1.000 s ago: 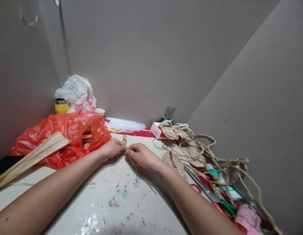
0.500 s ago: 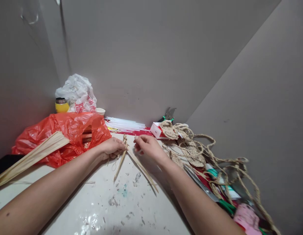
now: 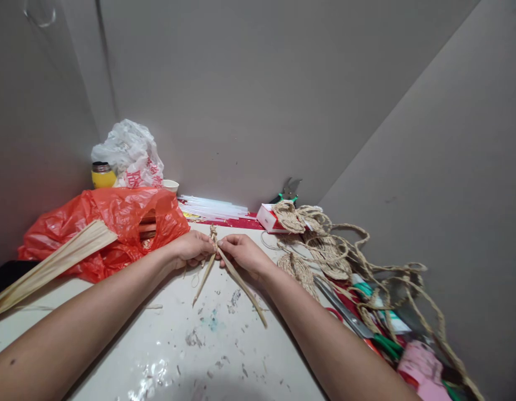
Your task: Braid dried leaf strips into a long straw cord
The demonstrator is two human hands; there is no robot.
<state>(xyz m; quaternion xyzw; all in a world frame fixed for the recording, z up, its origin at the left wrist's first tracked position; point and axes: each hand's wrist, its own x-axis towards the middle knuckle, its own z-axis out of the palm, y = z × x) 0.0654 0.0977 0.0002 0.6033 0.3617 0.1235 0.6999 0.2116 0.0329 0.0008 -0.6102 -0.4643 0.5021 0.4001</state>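
The right hand [image 3: 244, 255], apart from the braid [image 3: 213, 231] half a second ago, is back at it, fingers pinching its base beside the left hand [image 3: 192, 248], whose fingers still grip it. The braid sits between both hands above the table [image 3: 166, 345], two strips [image 3: 246, 291] splaying nearward.

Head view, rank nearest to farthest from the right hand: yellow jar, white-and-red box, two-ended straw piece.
From the right hand:
1. Straw piece: at its fingertips, loose ends trailing over the table.
2. White-and-red box: beyond the hand, slightly right, near the back wall.
3. Yellow jar: far left, behind the red bag.
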